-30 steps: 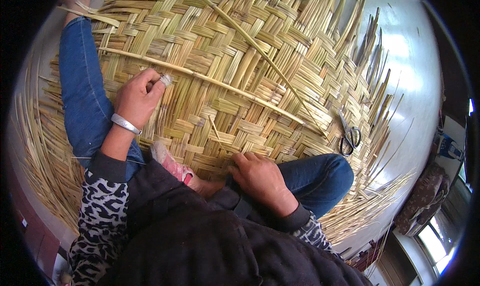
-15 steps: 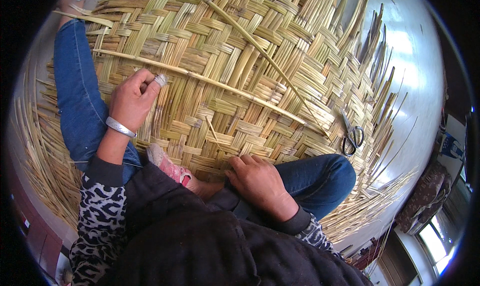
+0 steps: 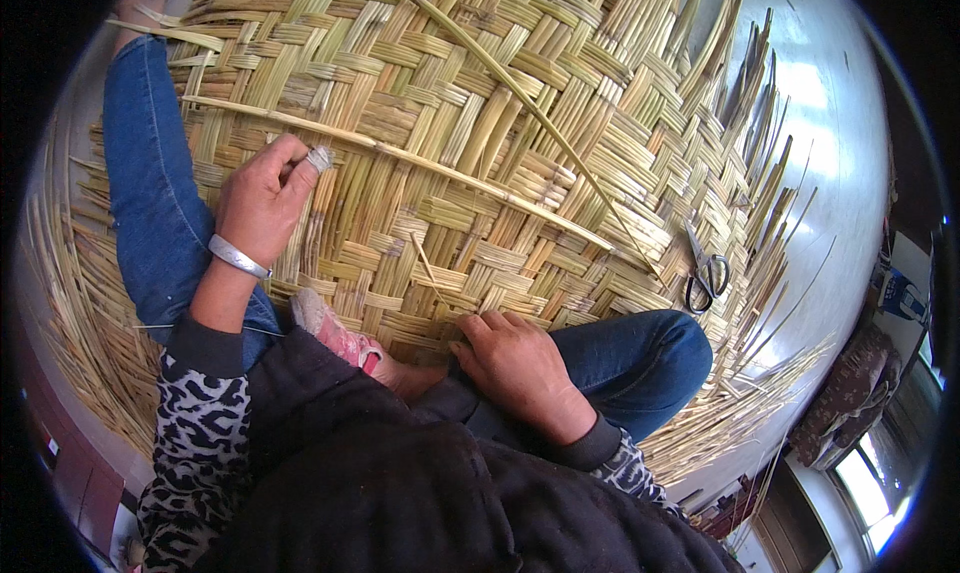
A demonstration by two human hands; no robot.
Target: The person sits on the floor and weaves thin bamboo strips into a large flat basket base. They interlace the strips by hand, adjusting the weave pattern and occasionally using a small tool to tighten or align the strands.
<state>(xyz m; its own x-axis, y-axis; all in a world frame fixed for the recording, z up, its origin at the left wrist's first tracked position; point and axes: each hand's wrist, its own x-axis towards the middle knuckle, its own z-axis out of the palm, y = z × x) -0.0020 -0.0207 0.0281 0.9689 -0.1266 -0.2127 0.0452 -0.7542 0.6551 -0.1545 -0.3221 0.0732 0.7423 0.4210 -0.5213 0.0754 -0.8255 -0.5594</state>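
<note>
A large woven mat of flat yellow-green reed strips (image 3: 400, 83) spreads out before me. My left hand (image 3: 265, 193), with a silver bangle at the wrist, rests over its left part with fingers curled in. A greyish wrap covers the thumb's end; whatever the fingers pinch, if anything, is hidden. Just beyond it, a long pale reed stalk (image 3: 450, 173) lies across the weave. My right hand (image 3: 515, 363) lies palm down by the mat's near edge, against my bent right leg, fingers loosely bent and tips partly hidden.
Scissors with black handles (image 3: 705, 283) lie on the mat at the right. Another long stalk (image 3: 520, 98) slants over the weave, and a short piece (image 3: 424, 258) lies nearer. Loose reed ends (image 3: 75, 313) fan out at the left and right. My pink shoe (image 3: 345, 338) is close in.
Both hands keep their places and shapes. Only a very slight shift of the view shows; the stalks and scissors have not moved.
</note>
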